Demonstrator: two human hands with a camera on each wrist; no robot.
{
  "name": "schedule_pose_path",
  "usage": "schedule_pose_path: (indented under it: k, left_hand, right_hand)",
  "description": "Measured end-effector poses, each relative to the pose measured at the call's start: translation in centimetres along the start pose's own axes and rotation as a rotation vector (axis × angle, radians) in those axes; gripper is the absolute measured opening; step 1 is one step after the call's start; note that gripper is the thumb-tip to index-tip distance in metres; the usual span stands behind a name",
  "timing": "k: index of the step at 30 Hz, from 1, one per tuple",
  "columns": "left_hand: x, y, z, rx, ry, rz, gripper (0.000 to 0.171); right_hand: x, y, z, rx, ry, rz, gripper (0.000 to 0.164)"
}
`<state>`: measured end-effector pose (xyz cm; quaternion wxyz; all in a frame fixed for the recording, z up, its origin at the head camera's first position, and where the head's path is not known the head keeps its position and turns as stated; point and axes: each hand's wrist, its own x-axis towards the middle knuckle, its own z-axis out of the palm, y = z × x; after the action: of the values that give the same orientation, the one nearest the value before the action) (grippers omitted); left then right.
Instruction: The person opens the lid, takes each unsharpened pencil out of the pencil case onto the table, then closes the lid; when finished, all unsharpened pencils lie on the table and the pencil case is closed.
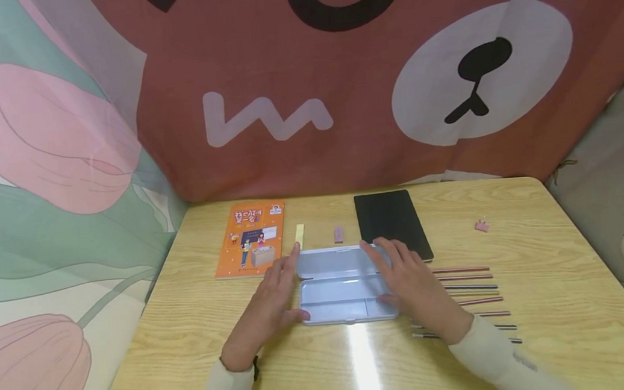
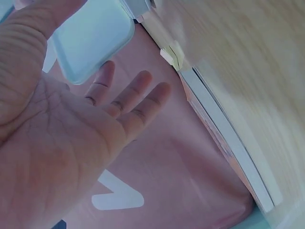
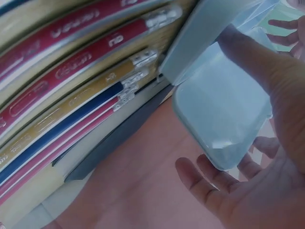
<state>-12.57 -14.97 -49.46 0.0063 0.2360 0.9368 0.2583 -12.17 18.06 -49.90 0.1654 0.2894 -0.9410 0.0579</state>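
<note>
A pale blue pencil case (image 1: 333, 310) lies with its lid (image 1: 327, 263) raised on the far side; a divider splits its tray. My left hand (image 1: 267, 292) is at the case's left end, thumb at the near corner and fingertips by the lid's upper left corner. In the left wrist view its fingers are spread and fairly straight behind the lid (image 2: 95, 38). On the right end, my right hand (image 1: 413, 281) has its thumb over the tray and its fingers at the lid's upper edge. The right wrist view shows those fingers lightly bent behind the lid (image 3: 224, 105).
Several pencils (image 1: 477, 300) lie in a row to the right, partly under the right forearm. Behind the case are an orange book (image 1: 250, 238), a yellow strip (image 1: 300, 233), a pink eraser (image 1: 339, 235) and a black notebook (image 1: 392, 219). A pink binder clip (image 1: 481, 226) lies farther right.
</note>
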Motion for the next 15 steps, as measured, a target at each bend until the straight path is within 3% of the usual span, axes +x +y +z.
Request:
schedule_pose_path:
  k: [5,10,12,15]
  left_hand:
    - [0.0,-0.2,-0.2,0.023,0.028,0.078,0.139]
    - [-0.1,-0.5,-0.4,0.046,0.051,0.207,0.107]
    - [-0.2,-0.5,-0.4,0.041,0.036,0.238,0.092]
    - [-0.2,-0.3,-0.3,0.024,-0.018,0.242,0.069]
  right_hand:
    - [-0.3,-0.7,-0.1,-0.01,0.052,-0.026,0.117]
    - [-0.5,-1.5,-0.1,-0.033,0.08,-0.045,0.076]
    - [-0.6,-1.9,-0.1,-0.023,0.06,-0.058,0.065]
    - [-0.9,-2.7,-0.2,0.012,-0.017,-0.058,0.064]
